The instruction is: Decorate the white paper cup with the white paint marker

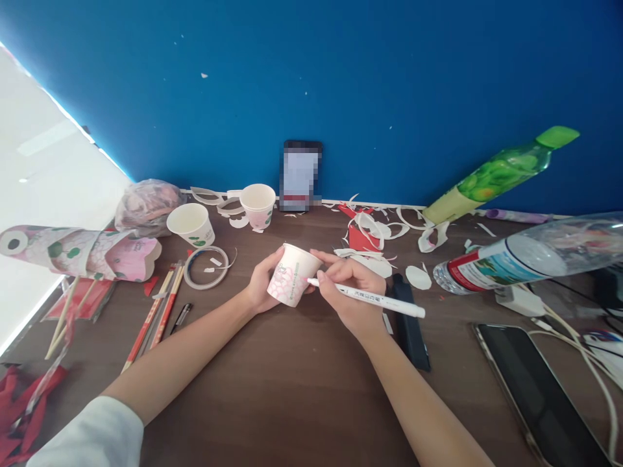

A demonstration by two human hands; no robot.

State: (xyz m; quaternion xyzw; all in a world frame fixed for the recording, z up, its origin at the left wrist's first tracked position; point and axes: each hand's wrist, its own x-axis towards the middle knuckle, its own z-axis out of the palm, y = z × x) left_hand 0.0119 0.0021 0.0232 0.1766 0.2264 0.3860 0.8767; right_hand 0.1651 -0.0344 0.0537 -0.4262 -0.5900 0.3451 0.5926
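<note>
- Paper cup (pixel 291 275), centre, over the table (pixel 272 395): it lay directly between the hands, mouth upward, its axis leaning so that the rim tipped toward the right.
- Left hand (pixel 263 285): thumb and fingers were curled about the cup's left side, pinching it.
- Right hand (pixel 357 292): thumb and fingers pinched a white pen (pixel 377 300) near its tip; the forefinger reached to the right edge of the cup's rim, though contact there could not be told.
- Key relation: the pen's long axis sloped slightly downward to the right, and its pink tip pointed left at the cup's right wall. Whether the tip touched the paper or stood just beside it could not be told.
- Writing on the pen: dark characters, Chinese in appearance, ran along the barrel, too small to read.
- Writing on the cup: small print stood beside a pink cell-like pattern; it was illegible.
- Other labels: the water bottle (pixel 501 259) bore a red-and-white label with a landscape, and the green-capped bottle (pixel 496 172) showed green fruit; no brand was legible on either.
</note>
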